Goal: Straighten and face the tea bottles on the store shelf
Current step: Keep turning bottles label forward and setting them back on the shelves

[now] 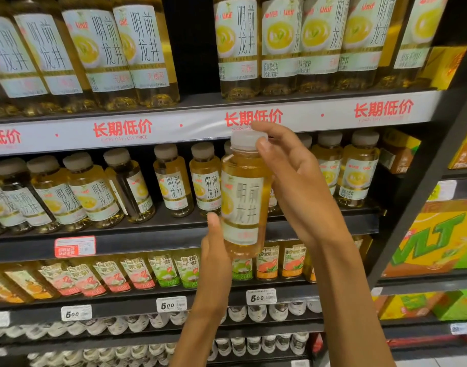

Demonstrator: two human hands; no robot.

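Note:
I hold one golden tea bottle [243, 197] with a white cap upright in front of the middle shelf [174, 242], its label facing me. My left hand [216, 250] grips its lower part from the left, thumb on the label's edge. My right hand [298, 181] holds the neck and cap from the right. Behind it stands a row of like tea bottles [174, 186] on the middle shelf. One bottle [133, 186] left of the gap is turned with its label sideways. Larger tea bottles [280, 46] line the upper shelf.
The upper row has a dark gap [195, 49]. A red price tag [74, 246] sits on the middle shelf's edge. Smaller flavoured tea bottles [137, 274] fill the shelf below, with white price tags [171, 304]. Yellow and green drink cartons [433, 242] stand in the bay at right.

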